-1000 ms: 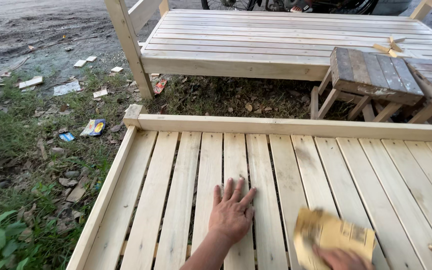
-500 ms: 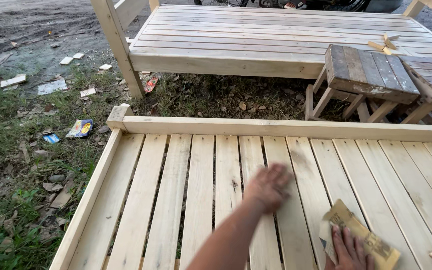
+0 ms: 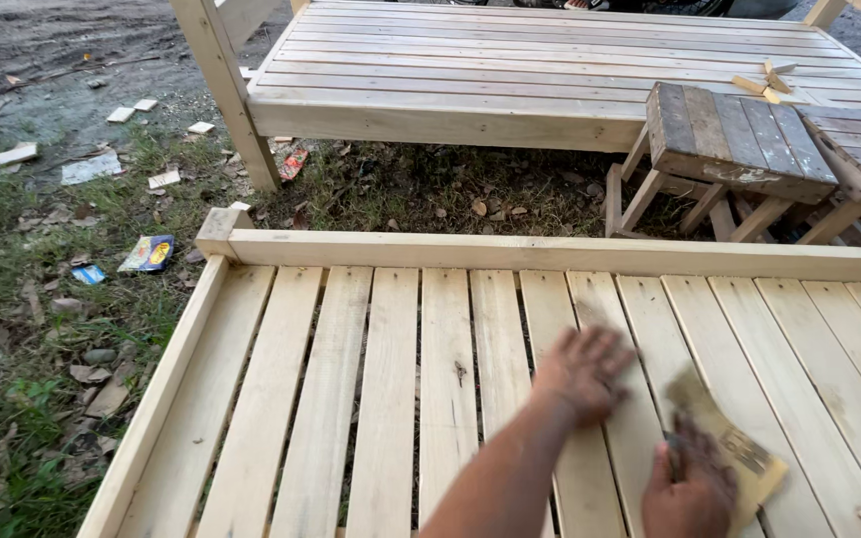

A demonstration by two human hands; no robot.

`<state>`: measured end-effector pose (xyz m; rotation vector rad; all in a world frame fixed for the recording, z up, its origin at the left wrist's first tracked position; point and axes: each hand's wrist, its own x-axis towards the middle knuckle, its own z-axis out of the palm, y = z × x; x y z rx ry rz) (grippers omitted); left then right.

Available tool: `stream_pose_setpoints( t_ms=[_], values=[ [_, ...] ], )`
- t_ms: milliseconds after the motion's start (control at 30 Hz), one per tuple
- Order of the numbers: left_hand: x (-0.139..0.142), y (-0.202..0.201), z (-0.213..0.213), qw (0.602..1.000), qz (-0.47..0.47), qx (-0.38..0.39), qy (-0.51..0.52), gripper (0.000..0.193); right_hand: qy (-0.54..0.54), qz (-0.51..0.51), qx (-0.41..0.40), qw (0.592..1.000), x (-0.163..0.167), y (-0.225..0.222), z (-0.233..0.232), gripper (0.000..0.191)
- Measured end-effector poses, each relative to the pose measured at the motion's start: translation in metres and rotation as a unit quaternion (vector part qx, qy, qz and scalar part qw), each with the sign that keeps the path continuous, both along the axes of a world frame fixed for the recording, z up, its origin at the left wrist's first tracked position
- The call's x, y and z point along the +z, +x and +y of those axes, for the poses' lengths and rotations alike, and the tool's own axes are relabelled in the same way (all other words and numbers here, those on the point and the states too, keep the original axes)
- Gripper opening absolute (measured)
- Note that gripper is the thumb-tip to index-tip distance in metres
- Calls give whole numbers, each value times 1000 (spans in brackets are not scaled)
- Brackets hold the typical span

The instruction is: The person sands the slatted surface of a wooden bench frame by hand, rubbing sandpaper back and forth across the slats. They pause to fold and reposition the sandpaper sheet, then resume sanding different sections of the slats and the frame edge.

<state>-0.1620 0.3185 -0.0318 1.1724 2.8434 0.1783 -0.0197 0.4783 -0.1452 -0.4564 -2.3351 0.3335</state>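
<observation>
A pale wooden slatted bed frame (image 3: 381,399) fills the lower part of the head view. My left hand (image 3: 582,371) lies flat, blurred, on the slats near the middle, fingers spread and holding nothing. My right hand (image 3: 692,486) is at the bottom edge, pressing a tan sheet of sandpaper (image 3: 729,443) against a slat just right of the left hand.
A second slatted bed frame (image 3: 550,70) stands beyond, with small wood offcuts (image 3: 764,82) on it. A weathered wooden stool (image 3: 734,139) sits at right between the frames. Grass, litter and wood scraps (image 3: 102,169) cover the ground at left.
My left hand has slid right and forward across the slats. My right hand with the sandpaper has shifted slightly left and up. The view has moved closer.
</observation>
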Motion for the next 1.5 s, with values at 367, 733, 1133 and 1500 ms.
stream_pose_setpoints(
  t_ms=[367,733,1133,1500],
  values=[
    [35,-2,-233,934,-112,340,9,73,93,-153,22,984,36,-71,-37,62],
    [32,61,-243,929,-124,349,-11,80,208,-91,353,908,-12,-20,-131,57],
    [41,65,-250,930,-131,344,5,79,194,-188,331,904,-1,-24,-128,69],
    [41,62,-257,926,-149,343,57,81,124,-187,209,952,38,-141,-112,56]
  ],
)
